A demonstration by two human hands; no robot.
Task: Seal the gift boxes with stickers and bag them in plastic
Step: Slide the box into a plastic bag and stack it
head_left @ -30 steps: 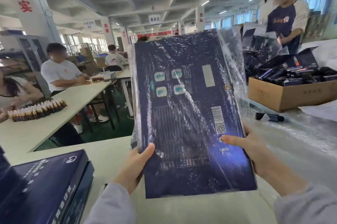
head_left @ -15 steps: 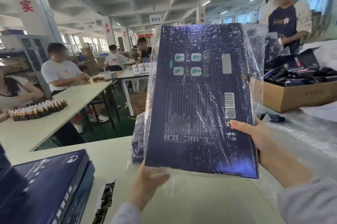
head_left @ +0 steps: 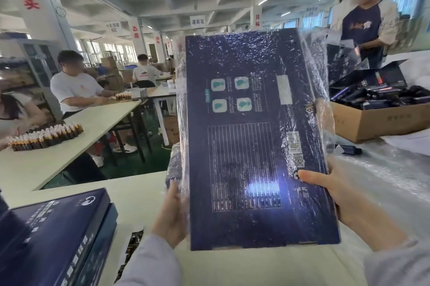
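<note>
At centre frame I saw the dark blue gift box (head_left: 251, 136) held upright above the counter (head_left: 144, 195), sleeved in a clear plastic bag (head_left: 323, 90). My left grip (head_left: 171, 213) clasped its lower left edge; my right grip (head_left: 344, 195) pinched the lower right edge, thumb across the printed face. Lower left, stacked boxes (head_left: 53, 234) lay on the counter.

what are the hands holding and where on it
The bagged gift box: left hand holds its lower left edge, right hand its lower right edge.
</note>
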